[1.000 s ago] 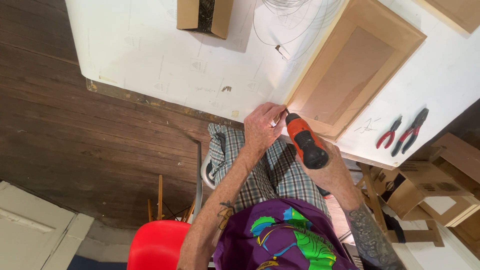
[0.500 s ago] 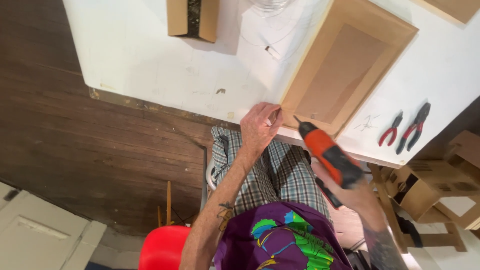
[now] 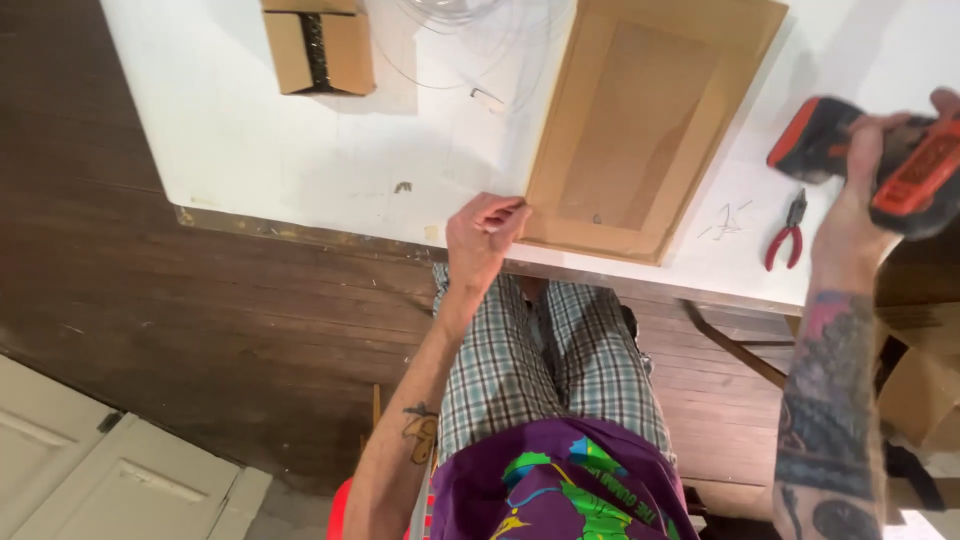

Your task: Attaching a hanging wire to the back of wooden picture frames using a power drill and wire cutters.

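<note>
My left hand [image 3: 484, 232] is closed at the near left corner of a brown wooden cabinet door panel [image 3: 640, 120] lying on the white table [image 3: 250, 150]; its fingertips pinch something too small to tell. My right hand [image 3: 872, 190] is raised at the right edge of the view, gripping an orange and black cordless screwdriver [image 3: 880, 160] above the table. Red-handled pliers [image 3: 786, 236] lie on the table just left of that hand.
A small open cardboard box [image 3: 318, 48] sits at the far side of the table, with clear wire loops [image 3: 470, 30] beside it. Dark wooden floor [image 3: 150, 300] lies left. White panelled doors [image 3: 110, 470] rest at lower left. Cardboard boxes [image 3: 925, 390] stand at right.
My right hand lifted the screwdriver away from the panel's corner and swung it up and to the right. My left hand stayed at the corner.
</note>
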